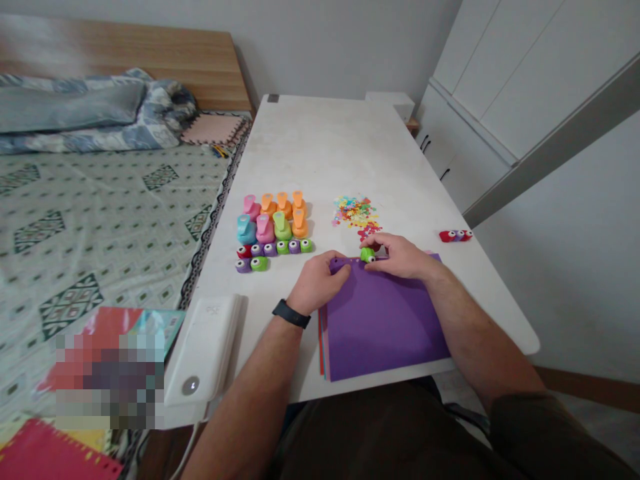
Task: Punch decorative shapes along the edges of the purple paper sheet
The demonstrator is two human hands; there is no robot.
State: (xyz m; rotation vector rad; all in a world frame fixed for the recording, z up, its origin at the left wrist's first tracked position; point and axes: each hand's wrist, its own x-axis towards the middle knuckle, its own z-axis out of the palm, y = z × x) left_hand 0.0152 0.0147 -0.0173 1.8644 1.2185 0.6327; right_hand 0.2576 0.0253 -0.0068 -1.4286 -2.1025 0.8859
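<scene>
On my feed the right hand grips the green punch at the far edge of the purple sheet, which the left hand pinches nearby; slack fingers could skew the paper, a forward bump scatter the cut-outs on the desk.

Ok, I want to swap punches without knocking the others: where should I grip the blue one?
Probably by its raised lever, coming from above left: the blue punch ends its row, leaving its left open, while a pink punch crowds its right.
</scene>
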